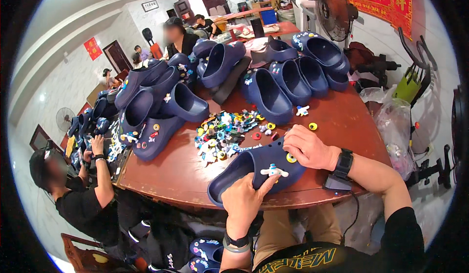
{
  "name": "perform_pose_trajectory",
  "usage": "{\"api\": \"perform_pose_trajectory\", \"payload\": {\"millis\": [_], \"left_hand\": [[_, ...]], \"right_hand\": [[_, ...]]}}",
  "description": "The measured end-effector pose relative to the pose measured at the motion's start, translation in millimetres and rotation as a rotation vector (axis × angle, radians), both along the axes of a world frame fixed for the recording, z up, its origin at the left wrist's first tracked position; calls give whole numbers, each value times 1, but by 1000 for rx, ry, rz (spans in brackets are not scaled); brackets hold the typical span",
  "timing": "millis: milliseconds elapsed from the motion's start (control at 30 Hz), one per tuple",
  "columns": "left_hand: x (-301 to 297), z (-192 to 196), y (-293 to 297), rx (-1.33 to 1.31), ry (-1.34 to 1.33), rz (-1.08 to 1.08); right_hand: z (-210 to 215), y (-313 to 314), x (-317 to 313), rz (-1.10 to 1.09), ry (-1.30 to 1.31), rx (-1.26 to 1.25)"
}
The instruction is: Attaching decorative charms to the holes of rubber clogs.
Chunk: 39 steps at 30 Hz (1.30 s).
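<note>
A reddish-brown table [342,119] spreads across the view, with a left pile of navy clogs [159,136] and a right group of clogs [273,97] on its far part. At the near edge, 1 navy clog [259,159] is held, its long axis running diagonally: heel low and toward the person's left, toe up and away to the right, foot opening facing up. Beyond it lies a heap of small colourful charms [222,135]. The left hand [242,197] clamps the clog's near side, fingers inside the opening, thumb outside beside a white charm [273,170]. The right hand [310,147] curls its fingers over the toe, at a yellow round charm [291,158]; whether they pinch it, I cannot tell.
</note>
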State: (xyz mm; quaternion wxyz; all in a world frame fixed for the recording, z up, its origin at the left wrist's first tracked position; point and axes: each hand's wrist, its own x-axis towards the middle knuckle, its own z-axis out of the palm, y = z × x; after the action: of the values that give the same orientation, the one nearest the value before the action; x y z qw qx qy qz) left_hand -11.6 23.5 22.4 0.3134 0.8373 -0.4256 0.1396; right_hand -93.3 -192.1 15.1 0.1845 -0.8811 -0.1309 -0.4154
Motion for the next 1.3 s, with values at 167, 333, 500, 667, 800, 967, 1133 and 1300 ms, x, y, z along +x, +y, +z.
{"api": "perform_pose_trajectory", "payload": {"millis": [167,333,500,667,800,967,1133,1300], "left_hand": [[0,2,1,34,-23,17],[-3,-2,2,11,-3,-3],[-6,-5,7,-16,-68,1],[0,1,3,11,-11,-47],[2,10,0,-56,251,-218],[10,9,2,-14,485,-269],[9,14,2,-207,859,-364],[15,8,2,-99,774,-376]], "right_hand": [[7,7,-1,-7,7,-21],[7,28,-4,-52,29,-147],[6,33,-6,-56,2,-206],[7,-14,9,-287,-2,-149],[2,-52,14,-385,-177,-490],[4,28,13,175,-11,-50],[-13,42,5,105,-76,-74],[-13,38,2,66,-123,-318]]}}
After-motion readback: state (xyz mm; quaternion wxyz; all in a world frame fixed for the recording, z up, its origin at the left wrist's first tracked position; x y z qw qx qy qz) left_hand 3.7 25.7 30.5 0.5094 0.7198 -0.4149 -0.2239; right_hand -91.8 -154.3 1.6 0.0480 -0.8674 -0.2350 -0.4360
